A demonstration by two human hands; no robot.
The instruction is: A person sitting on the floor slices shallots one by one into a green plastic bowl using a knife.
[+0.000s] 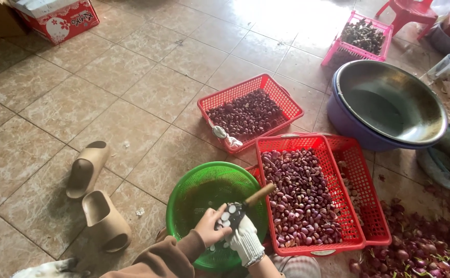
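Cardboard box (60, 18): far upper left on the tiled floor (132, 87), red and white with a flower print, well away from the hands.
Slippers (93, 193): a tan pair on the tiles at lower left, one lying ahead of the other, both with their openings up.
Left hand (210, 224): bare, in a brown sleeve, fingers curled up against the small pale thing over the green basket.
Green basket (184, 198): round plastic one, right under both hands, touching the red basket beside it.
Right hand (244, 238): in a white work glove, wrapped shut on a wooden-handled knife (249, 201); the handle sticks up and to the right, the blade is hidden between the hands.
Thing being worked: too small and covered to name for certain; it sits between the two hands, above the green basket.
Far red basket (287, 100): up the floor, holding dark reddish bulbs and a white rag at its near corner.
Near red basket (333, 247): full of purple-skinned bulbs, stacked on another red basket.
Metal bowl (390, 98): nested in a purple basin, upper right.
Loose pile (420, 247): purple bulbs on the floor, far right.
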